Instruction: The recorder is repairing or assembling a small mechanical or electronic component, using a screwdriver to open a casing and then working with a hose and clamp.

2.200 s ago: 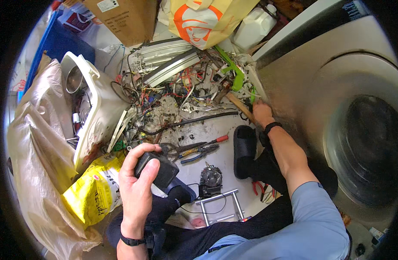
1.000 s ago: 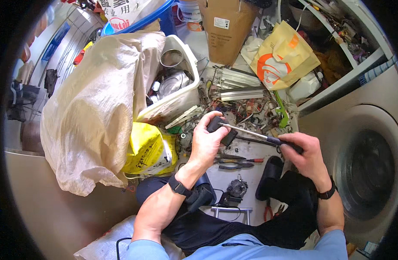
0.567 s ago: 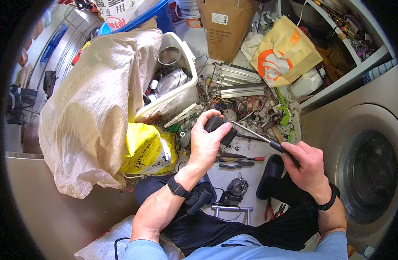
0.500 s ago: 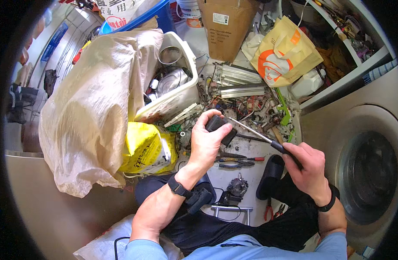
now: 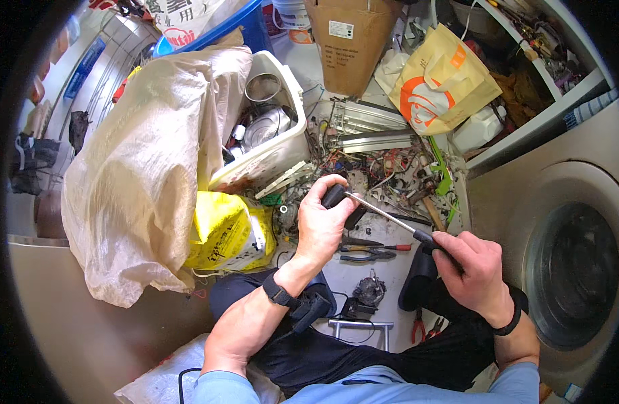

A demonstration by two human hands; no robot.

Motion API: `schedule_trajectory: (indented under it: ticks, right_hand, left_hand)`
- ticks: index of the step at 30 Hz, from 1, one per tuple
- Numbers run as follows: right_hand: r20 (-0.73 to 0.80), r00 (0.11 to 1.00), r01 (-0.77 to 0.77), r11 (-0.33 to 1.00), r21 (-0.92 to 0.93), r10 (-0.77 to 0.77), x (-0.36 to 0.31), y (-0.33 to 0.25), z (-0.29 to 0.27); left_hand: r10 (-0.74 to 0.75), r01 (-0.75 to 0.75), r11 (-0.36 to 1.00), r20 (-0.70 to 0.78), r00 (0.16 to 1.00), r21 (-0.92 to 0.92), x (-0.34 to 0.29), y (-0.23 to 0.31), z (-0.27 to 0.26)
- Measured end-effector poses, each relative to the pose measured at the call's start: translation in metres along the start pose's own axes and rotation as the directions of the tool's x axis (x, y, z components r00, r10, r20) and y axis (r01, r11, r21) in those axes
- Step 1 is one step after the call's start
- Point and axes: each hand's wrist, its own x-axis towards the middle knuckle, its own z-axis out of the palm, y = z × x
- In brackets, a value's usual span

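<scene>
My left hand (image 5: pixel 320 225) is closed around a small black blocky part (image 5: pixel 334 196), with fingers and thumb covering much of it. A cord or thin black piece seems to run from behind it toward the right. My right hand (image 5: pixel 476 273) grips the black handle of a screwdriver (image 5: pixel 390 216), its long metal shaft pointing up and left. The screwdriver's tip meets the black part beside my left thumb; the exact contact spot is too small to make out. On the floor below lie pliers (image 5: pixel 369 255) and a dark round motor-like piece (image 5: pixel 369 291).
Wires, metal strips and scrap (image 5: pixel 390 165) cover the floor ahead. To the left stand a white bin (image 5: pixel 292 138), a yellow bag (image 5: pixel 229 229) and a big beige sack (image 5: pixel 138 168). A washing machine (image 5: pixel 511 209) is close on the right, a cardboard box (image 5: pixel 350 57) behind.
My right hand has shifted slightly left, bringing the screwdriver's tip onto the black part. The black part has turned a little in my left hand.
</scene>
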Motion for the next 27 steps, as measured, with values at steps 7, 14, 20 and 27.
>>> schedule_trajectory:
  ticks: [7,14,20,27]
  right_hand:
    - [0.019,0.994,0.107,0.979,-0.171,-0.105,-0.005,-0.013,0.007]
    - [0.077,0.991,0.117,0.982,-0.151,-0.106,-0.018,-0.019,0.023]
    - [0.516,0.707,-0.688,0.3,0.661,0.483,-0.012,-0.012,0.018]
    - [0.783,0.529,-0.693,-0.366,0.621,0.328,-0.008,-0.002,0.016]
  left_hand:
    - [0.184,-0.167,0.962,-0.062,0.981,0.215,0.003,-0.008,0.003]
    - [0.415,-0.367,0.82,-0.014,0.91,0.44,0.005,-0.008,0.005]
    - [0.457,-0.416,0.763,0.041,0.888,0.495,0.008,-0.009,-0.001]
    - [0.419,-0.382,0.793,0.03,0.907,0.475,0.012,-0.008,0.003]
